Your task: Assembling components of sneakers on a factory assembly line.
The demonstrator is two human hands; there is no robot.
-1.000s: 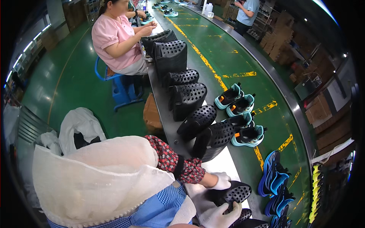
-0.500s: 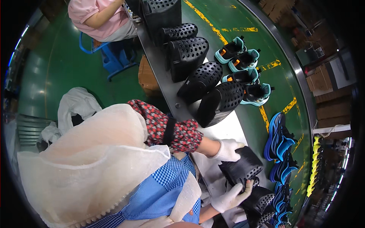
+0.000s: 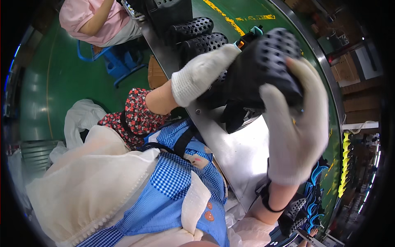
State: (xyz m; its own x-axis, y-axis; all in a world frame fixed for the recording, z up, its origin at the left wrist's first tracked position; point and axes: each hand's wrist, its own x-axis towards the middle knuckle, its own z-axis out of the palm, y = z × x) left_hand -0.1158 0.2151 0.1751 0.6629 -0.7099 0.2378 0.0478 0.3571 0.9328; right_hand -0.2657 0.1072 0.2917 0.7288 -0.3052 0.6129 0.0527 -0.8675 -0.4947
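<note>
Since the earlier frame, the black block has risen from the near bench toward the other blocks; the right hand grips it, the left hand clasps its side, fingertips hidden.

At far left I see a co-worker in pink on a blue chair, with a cardboard box to its right. Nearer, I make out a white bundle; yellow items line the right.

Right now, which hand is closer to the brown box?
Left. The left hand is a little right of the brown box in the picture; the right hand is much farther right, at the black holey piece.
</note>
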